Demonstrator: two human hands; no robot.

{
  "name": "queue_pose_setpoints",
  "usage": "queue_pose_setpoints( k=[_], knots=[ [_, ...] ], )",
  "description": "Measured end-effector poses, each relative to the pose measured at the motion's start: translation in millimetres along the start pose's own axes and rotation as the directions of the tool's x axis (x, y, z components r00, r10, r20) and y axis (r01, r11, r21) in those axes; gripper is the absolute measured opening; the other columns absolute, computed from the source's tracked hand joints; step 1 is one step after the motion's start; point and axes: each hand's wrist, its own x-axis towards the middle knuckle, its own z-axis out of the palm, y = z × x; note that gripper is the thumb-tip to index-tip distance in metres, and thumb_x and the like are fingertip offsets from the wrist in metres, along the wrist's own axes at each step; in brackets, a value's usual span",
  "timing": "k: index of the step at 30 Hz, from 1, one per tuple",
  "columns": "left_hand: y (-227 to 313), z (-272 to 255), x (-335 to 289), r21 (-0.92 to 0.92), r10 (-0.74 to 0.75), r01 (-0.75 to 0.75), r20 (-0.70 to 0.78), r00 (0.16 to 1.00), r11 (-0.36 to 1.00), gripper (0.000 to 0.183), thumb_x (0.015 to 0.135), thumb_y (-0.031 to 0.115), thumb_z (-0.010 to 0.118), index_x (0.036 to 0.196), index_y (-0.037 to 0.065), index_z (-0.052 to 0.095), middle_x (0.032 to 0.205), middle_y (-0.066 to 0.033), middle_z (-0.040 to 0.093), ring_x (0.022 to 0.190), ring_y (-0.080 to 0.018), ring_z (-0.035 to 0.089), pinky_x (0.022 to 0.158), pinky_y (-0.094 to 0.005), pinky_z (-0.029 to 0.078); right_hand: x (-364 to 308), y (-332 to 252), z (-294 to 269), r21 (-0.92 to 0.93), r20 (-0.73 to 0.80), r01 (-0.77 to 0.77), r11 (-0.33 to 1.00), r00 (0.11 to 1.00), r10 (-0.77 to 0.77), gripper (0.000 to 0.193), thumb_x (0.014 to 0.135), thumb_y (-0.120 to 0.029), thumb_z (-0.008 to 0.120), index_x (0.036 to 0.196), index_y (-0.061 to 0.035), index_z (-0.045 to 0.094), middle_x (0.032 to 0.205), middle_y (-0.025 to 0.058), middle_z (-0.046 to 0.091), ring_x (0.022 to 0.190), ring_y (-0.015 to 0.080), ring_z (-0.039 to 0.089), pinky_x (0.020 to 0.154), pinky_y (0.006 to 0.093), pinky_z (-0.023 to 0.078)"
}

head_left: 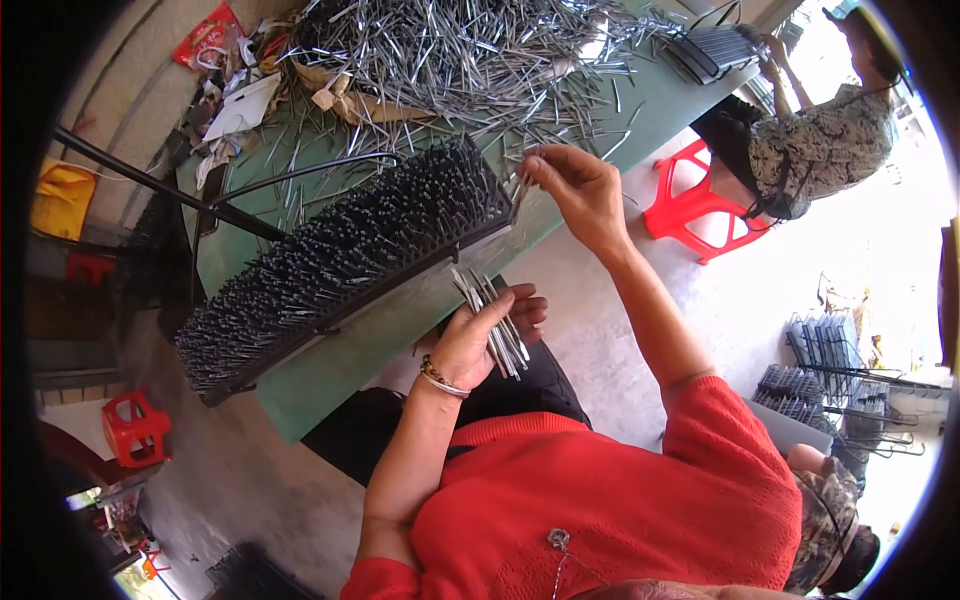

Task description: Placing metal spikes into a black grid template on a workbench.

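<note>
My left hand point(480, 335) is closed around a bundle of thin metal rods point(507, 345), which stick out past the fingers at both ends. Up at the right end of a long black rack point(385, 272), the fingertips of my right hand point(585, 195) pinch what looks like one thin metal rod point(520, 192). The rack slants across the table's near edge, densely packed with upright dark rods point(330, 250). My fingers partly hide the rod's end, so I cannot tell whether it touches the rack.
A heap of loose metal rods point(450, 60) covers the far side of the green table point(310, 385). A black bar point(170, 185) extends behind the rack. One co-worker point(825, 145) handles another rack point(715, 52) beside a red stool point(690, 205). Wire racks point(825, 345) stand at right.
</note>
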Motion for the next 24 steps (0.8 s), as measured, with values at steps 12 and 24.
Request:
queue_pose_setpoints(
  k=[12, 24],
  knots=[
    [-3, 1, 0, 0.023, -0.008, 0.008, -0.011, 1.000, 1.000, 0.034, 0.097, 0.019, 0.048, 0.121, -0.004, 0.052, 0.107, -0.0142, 0.062, 0.099, -0.0214, 0.062, 0.085, -0.0366, 0.053, 4, 25, 24, -0.302, -0.149, 0.172, 0.938, 0.963, -0.225, 0.022, 0.080, -0.009, 0.071, 0.100, -0.0004, 0.067, 0.082, 0.0075, 0.069, 0.074, 0.0082, 0.063, 0.068, 0.0241, 0.049],
    [-2, -4, 0, 0.030, 0.009, -0.009, 0.000, 1.000, 1.000, 0.035, 0.097, 0.018, 0.048, 0.121, -0.006, 0.050, 0.108, -0.0147, 0.062, 0.099, -0.0217, 0.062, 0.087, -0.0372, 0.052, -3, 34, 21, -0.539, 0.200, 0.576, 0.614, 0.796, -0.571, 0.030, 0.078, -0.003, 0.068, 0.108, -0.0067, 0.066, 0.096, 0.0103, 0.067, 0.085, 0.0257, 0.062, 0.074, 0.0342, 0.048]
  ],
)
